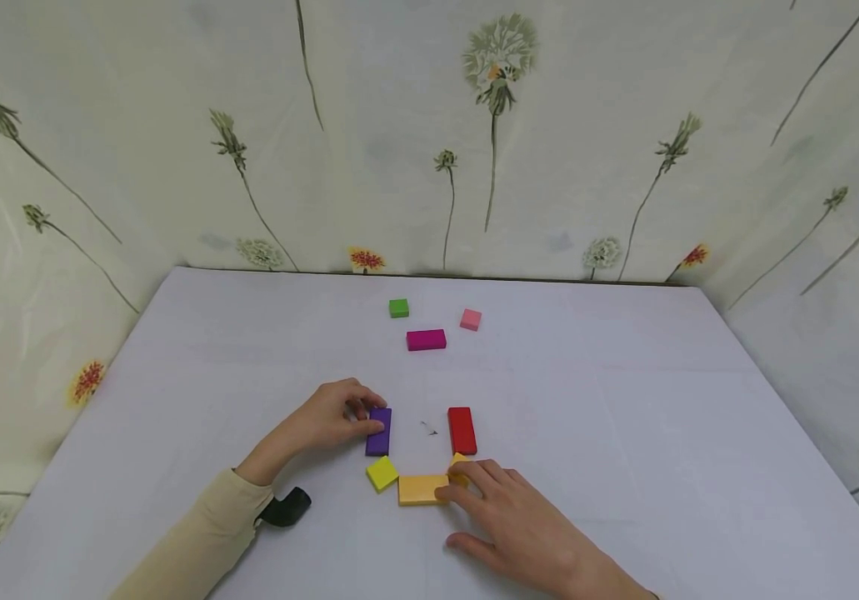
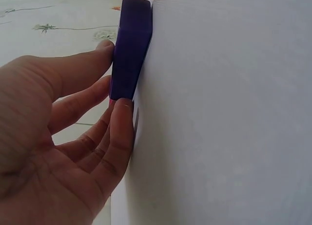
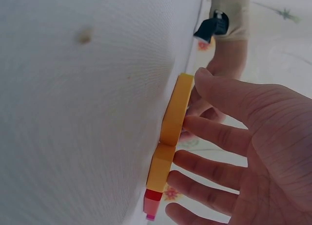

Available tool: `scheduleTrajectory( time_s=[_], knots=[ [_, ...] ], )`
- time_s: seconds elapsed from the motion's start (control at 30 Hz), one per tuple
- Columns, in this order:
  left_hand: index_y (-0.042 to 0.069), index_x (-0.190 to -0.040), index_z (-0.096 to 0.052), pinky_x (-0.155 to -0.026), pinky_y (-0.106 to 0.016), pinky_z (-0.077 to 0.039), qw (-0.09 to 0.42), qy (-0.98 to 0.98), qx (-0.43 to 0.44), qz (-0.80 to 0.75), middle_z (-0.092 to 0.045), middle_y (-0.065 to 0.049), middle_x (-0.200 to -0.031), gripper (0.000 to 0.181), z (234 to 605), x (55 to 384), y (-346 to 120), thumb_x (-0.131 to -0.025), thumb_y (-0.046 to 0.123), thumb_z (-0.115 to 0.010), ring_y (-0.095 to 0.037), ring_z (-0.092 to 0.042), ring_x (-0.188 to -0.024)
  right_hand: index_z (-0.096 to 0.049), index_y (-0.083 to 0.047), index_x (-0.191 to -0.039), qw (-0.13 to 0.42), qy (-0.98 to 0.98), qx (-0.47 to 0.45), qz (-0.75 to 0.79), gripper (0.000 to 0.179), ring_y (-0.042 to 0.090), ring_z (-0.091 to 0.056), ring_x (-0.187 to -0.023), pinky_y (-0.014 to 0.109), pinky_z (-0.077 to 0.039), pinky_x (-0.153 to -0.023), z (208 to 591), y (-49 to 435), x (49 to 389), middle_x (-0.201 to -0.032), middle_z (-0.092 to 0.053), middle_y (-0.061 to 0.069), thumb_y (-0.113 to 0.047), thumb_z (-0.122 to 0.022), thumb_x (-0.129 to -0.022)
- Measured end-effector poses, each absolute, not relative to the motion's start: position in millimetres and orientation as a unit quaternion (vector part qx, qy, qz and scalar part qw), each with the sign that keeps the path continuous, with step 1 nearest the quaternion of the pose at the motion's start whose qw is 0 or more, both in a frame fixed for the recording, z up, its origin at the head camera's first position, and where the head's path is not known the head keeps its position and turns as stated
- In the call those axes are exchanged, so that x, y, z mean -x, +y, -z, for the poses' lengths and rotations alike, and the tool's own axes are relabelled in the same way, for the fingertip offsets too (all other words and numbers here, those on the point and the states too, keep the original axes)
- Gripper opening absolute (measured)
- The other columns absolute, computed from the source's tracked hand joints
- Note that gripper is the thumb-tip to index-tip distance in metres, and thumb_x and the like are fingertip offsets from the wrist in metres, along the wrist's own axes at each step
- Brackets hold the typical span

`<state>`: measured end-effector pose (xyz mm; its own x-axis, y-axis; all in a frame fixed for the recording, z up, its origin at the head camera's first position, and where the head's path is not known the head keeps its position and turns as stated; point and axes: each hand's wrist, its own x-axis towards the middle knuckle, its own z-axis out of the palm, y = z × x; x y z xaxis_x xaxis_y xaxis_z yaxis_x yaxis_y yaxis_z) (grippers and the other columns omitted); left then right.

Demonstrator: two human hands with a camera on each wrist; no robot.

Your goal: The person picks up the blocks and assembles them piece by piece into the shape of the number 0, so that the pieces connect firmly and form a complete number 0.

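My left hand (image 1: 335, 414) holds a purple block (image 1: 379, 432), thumb on its upper face and a fingertip against its far end. The left wrist view shows the purple block (image 2: 131, 47) lying on the white surface. With spread fingers, my right hand (image 1: 515, 521) touches a long orange block (image 1: 416, 490) and a smaller orange block (image 1: 458, 458) that its fingers partly cover. In the right wrist view, its thumb is apart from the long orange block (image 3: 176, 108). Between the purple and long orange blocks sits a yellow block (image 1: 382, 473), turned at an angle. A red block (image 1: 462, 430) stands beyond the smaller orange one.
Farther back lie a magenta block (image 1: 426, 340), a green block (image 1: 399, 308) and a pink block (image 1: 471, 319). A small dark mark (image 1: 429, 428) shows on the white table (image 1: 586, 375). Flower-patterned cloth (image 1: 399, 125) surrounds its back and sides.
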<state>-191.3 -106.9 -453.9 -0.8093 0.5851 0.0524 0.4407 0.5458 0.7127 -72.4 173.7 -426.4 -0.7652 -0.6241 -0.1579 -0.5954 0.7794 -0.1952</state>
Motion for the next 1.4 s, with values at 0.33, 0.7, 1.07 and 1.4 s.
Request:
scheduleTrajectory(
  time_s=[0.33, 0.7, 1.07, 1.4],
  knots=[
    [0.004, -0.109, -0.070, -0.070, -0.025, -0.049, 0.090, 0.874, -0.303, -0.369, -0.060, -0.001, -0.090, 0.027, 452.8, 190.0, -105.9, -0.086, 0.017, -0.076, -0.013, -0.055, -0.079, -0.059, -0.027, -0.129, 0.112, 0.939, 0.320, 0.063, 0.047, 0.020, -0.046, -0.120, 0.044, -0.045, -0.098, 426.0, 172.9, 71.7, -0.134, -0.049, 0.001, -0.052, -0.064, -0.089],
    [0.005, -0.113, -0.069, -0.073, -0.026, -0.051, 0.091, 0.876, -0.283, -0.379, -0.062, -0.001, -0.097, 0.029, 451.5, 185.1, -107.5, -0.087, 0.017, -0.075, -0.014, -0.058, -0.084, -0.059, -0.027, -0.128, 0.116, 0.938, 0.319, 0.074, 0.046, 0.021, -0.047, -0.118, 0.044, -0.047, -0.096, 425.1, 172.7, 69.4, -0.134, -0.048, 0.001, -0.050, -0.066, -0.089],
    [0.009, -0.119, -0.068, -0.075, -0.029, -0.053, 0.052, 0.869, -0.328, -0.366, -0.062, -0.002, -0.110, 0.030, 444.0, 160.0, -124.7, -0.090, 0.020, -0.072, -0.014, -0.061, -0.094, -0.058, -0.027, -0.128, 0.104, 0.937, 0.324, 0.072, 0.047, 0.020, -0.045, -0.120, 0.044, -0.046, -0.097, 427.1, 174.3, 69.3, -0.133, -0.049, 0.000, -0.052, -0.064, -0.089],
    [0.018, -0.126, -0.066, -0.097, -0.041, -0.047, 0.028, 0.874, -0.413, -0.254, -0.055, 0.001, -0.132, 0.035, 440.7, 119.8, -129.9, -0.094, 0.034, -0.066, -0.018, -0.052, -0.121, -0.058, -0.027, -0.128, 0.098, 0.936, 0.331, 0.072, 0.046, 0.020, -0.046, -0.120, 0.044, -0.046, -0.097, 423.9, 174.7, 70.6, -0.133, -0.049, 0.000, -0.053, -0.063, -0.090]
  ],
)
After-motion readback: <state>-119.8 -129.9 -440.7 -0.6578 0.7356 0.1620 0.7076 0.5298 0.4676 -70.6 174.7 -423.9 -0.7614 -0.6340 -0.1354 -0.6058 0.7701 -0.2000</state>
